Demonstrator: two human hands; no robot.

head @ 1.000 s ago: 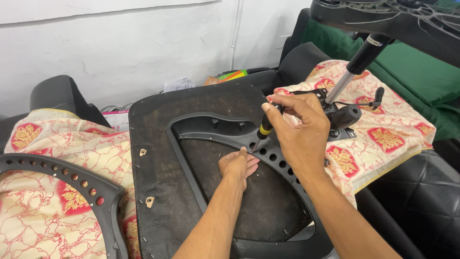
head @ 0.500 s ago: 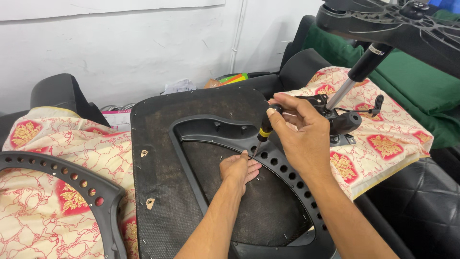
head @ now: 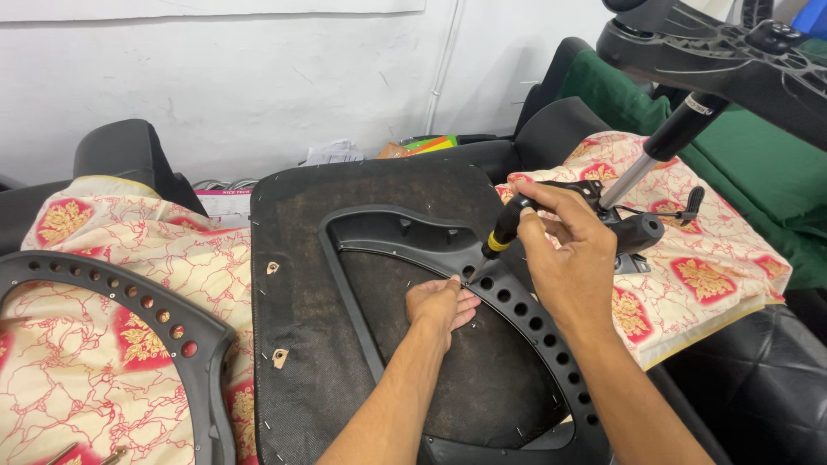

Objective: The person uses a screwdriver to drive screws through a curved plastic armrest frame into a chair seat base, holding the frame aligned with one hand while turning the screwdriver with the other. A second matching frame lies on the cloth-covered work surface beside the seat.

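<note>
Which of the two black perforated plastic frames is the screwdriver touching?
The centre frame on the black seat base; the other frame lies untouched on the patterned cloth, far left.

Screwdriver (head: 502, 231) tip too small to tell, prob. in a frame hole. Right hand (head: 564, 258) hides its handle top. Black plastic frame (head: 517, 301) cut off at bottom edge; second frame (head: 129, 297) cut off at left and bottom.
</note>
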